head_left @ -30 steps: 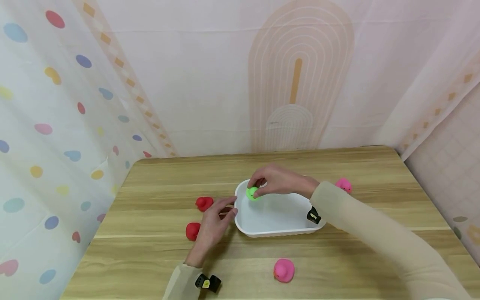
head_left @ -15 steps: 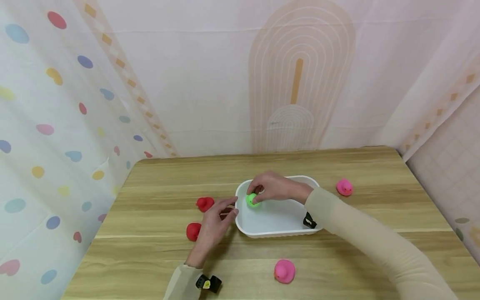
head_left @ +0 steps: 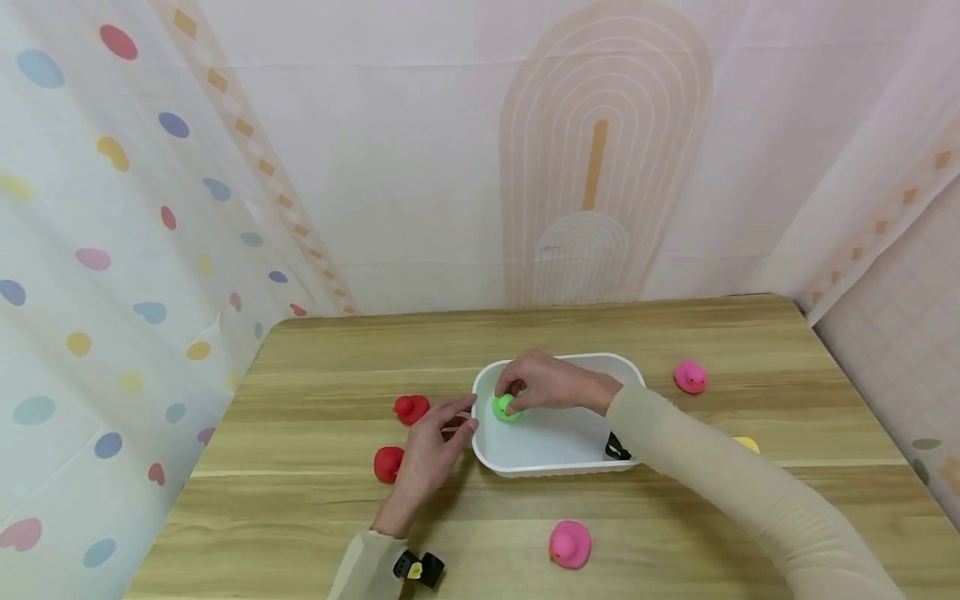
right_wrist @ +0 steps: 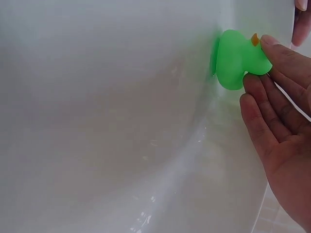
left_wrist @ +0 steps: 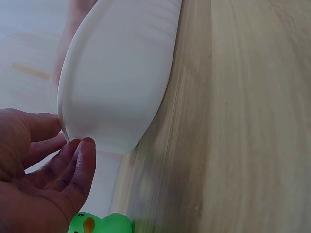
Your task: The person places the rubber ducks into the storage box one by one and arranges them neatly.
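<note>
Currently the right hand (head_left: 551, 382) reaches into the white tub (head_left: 570, 467), fingertips (right_wrist: 252, 85) pinching the green duck (head_left: 505, 407), which sits at the tub's left inner wall. Left hand (head_left: 430, 446) rests just outside the tub's left rim, fingers relaxed and holding nothing. Two red ducks (head_left: 410, 407) lie left of the tub; a pink duck (head_left: 569, 543) lies in front of it.

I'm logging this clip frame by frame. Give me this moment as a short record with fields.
Right hand: pinches green duck, low inside white tub
Left hand: fingers straight, at the tub's left rim, holds nothing
Red ducks: two, on table left of tub
Pink ducks: one in front, one right
Yellow duck: partly hidden by right sleeve
</note>
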`<act>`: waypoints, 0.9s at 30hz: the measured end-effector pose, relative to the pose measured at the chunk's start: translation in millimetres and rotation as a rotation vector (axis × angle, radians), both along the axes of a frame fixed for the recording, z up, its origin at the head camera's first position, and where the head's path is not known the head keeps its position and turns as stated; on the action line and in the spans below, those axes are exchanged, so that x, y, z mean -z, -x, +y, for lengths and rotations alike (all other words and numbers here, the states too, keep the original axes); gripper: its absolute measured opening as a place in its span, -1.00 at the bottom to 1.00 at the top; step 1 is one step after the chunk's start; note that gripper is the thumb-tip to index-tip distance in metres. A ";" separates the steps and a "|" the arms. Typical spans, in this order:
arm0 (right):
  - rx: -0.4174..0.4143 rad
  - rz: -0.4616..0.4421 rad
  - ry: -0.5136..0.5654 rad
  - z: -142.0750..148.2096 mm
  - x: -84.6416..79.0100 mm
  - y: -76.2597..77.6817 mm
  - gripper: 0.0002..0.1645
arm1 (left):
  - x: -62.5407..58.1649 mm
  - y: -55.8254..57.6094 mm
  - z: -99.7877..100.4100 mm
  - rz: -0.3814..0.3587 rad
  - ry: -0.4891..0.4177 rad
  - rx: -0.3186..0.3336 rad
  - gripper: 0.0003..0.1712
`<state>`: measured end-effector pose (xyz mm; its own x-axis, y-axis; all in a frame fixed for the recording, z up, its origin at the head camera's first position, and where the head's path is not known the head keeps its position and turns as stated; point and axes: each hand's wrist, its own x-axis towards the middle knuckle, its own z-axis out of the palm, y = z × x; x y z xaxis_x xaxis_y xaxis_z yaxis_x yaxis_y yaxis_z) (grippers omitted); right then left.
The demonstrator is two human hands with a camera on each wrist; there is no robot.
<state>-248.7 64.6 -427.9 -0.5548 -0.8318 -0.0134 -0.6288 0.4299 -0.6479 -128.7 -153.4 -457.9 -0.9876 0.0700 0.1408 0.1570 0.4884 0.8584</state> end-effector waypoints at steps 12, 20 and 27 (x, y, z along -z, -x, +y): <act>0.021 -0.024 -0.055 3.7 -4.8 -0.9 -0.64 | 2.0 2.4 0.2 0.001 0.008 0.012 -0.54; 0.032 -0.021 -0.034 20.4 -31.9 -1.6 -0.59 | 0.5 2.7 -1.5 -0.005 0.025 0.008 -0.56; 0.081 0.021 0.051 42.0 -64.8 -8.4 -0.63 | -0.8 3.1 -3.9 -0.001 0.041 -0.009 -0.56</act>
